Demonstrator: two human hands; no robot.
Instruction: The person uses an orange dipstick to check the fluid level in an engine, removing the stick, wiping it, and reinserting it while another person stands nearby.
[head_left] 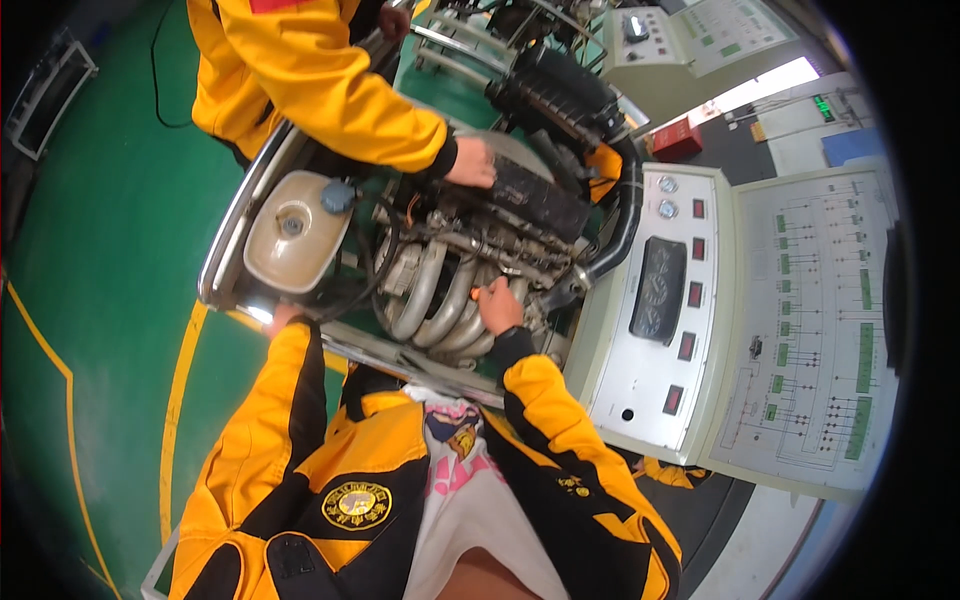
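My right hand point(500, 308) is down among the curved metal intake pipes point(440, 300) of the engine point(480, 250), its grip closed around a small orange-handled tool point(478, 294) whose tip I cannot see. My left hand point(283, 318) rests on the chrome frame rail point(225, 250) at about nine o'clock of the engine; whether its fingers are curled round the rail or lying flat I cannot tell, since the sleeve covers most of it.

From here I judge the main risk to be a slip: the tool sits in a tight gap between pipes and hoses, and a twist off-line could skid it onto the thin hoses just beside it or drop it into the engine. A co-worker's hand point(470, 165) presses on the black top cover point(530, 195) at twelve o'clock, so any jolt from there could shake my aim.

As for containers, the cream plastic reservoir point(292, 243) at ten o'clock has a grey cap point(338, 196) beside its round filler neck; its contents are hidden. The instrument panel point(655, 300) stands at three o'clock.
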